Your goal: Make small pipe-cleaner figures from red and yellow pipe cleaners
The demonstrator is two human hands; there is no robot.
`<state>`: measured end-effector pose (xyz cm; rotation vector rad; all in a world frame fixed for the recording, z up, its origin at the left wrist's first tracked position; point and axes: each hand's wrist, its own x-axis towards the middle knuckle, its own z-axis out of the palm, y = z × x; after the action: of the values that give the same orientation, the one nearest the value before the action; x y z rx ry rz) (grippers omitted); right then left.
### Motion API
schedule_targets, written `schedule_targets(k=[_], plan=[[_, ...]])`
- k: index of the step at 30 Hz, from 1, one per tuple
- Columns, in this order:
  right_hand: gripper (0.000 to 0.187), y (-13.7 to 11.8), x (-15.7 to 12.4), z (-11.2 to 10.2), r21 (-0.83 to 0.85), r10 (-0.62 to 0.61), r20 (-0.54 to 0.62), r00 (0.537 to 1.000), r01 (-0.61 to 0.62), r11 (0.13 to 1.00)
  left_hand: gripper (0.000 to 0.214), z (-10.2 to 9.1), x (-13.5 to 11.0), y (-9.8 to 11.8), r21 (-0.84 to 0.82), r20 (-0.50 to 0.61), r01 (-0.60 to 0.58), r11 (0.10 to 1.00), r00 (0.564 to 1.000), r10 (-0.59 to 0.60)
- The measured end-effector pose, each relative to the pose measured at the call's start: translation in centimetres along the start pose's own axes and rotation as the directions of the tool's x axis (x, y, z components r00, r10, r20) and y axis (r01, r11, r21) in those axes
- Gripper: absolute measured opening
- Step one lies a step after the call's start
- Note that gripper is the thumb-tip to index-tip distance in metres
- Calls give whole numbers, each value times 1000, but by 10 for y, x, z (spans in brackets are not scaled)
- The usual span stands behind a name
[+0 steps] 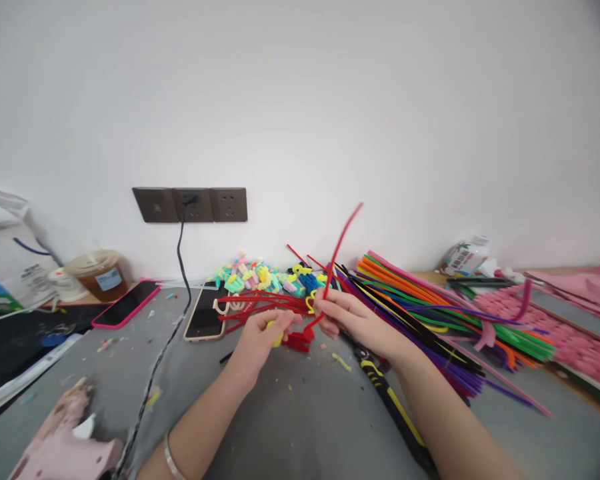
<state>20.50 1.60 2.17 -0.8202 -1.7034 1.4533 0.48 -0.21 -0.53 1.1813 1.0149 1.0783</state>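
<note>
My right hand (pixel 353 319) pinches a red pipe cleaner (pixel 343 237), whose long free end points upward and curves slightly to the right. Its lower end bends down toward my left hand (pixel 266 337). That hand is closed, with a small yellow piece (pixel 277 335) between its fingers. Just beyond the left fingertips is a folded red fuzzy piece (pixel 297 343); whether it joins the yellow piece is hard to tell. Several red pipe cleaners (pixel 260 300) lie behind my hands. Pliers with black and yellow handles (pixel 393 403) rest under my right forearm.
A bundle of coloured pipe cleaners (pixel 430 313) spreads across the right. Small pastel twisted pieces (pixel 260 277) are heaped by the wall. Leftward are two phones (pixel 205 313), a lidded drink cup (pixel 100 275), a black cable (pixel 167 347) and a pink glue gun (pixel 65 447).
</note>
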Motion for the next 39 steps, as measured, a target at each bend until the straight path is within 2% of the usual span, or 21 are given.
schedule_targets(k=[2, 5, 10, 16, 19, 23, 27, 31, 34, 39], plan=[[37, -2, 0, 3, -22, 11, 51, 999, -10, 1000, 41, 2, -3, 2, 69, 92, 21, 997, 995, -27], [36, -6, 0, 6, -48, -3, 47, 999, 6, 999, 37, 4, -7, 5, 121, 195, 27, 992, 980, -50], [34, -8, 1, 8, -72, -10, 38, 999, 12, 997, 33, 4, -7, 2, 168, 230, 65, 984, 968, -103], [32, -2, 3, 9, 8, -8, 57, 998, 8, 1000, 34, 3, -6, -3, 192, 277, 58, 980, 954, -111], [29, -2, 2, 8, 9, -39, -3, 999, 39, 999, 35, 4, -6, 0, 135, 230, 22, 991, 972, -53], [27, -4, 1, 6, -55, -90, -103, 991, 85, 995, 34, 2, -4, 6, 1, 37, -26, 1000, 999, 26], [26, -1, 3, 13, -38, -146, -107, 984, 142, 989, 35, 2, -2, 6, -176, -84, -54, 983, 996, 40], [24, 7, 6, 27, -70, -146, -90, 985, 140, 988, 35, 3, -1, 3, -303, -182, -126, 944, 981, 73], [22, 9, 7, 31, -141, -167, -76, 983, 155, 978, 36, 3, -1, 2, -299, -208, -144, 943, 975, 83], [24, 1, 5, 19, -125, -185, -167, 969, 165, 978, 39, 0, 3, -2, -199, -153, -118, 973, 984, 88]])
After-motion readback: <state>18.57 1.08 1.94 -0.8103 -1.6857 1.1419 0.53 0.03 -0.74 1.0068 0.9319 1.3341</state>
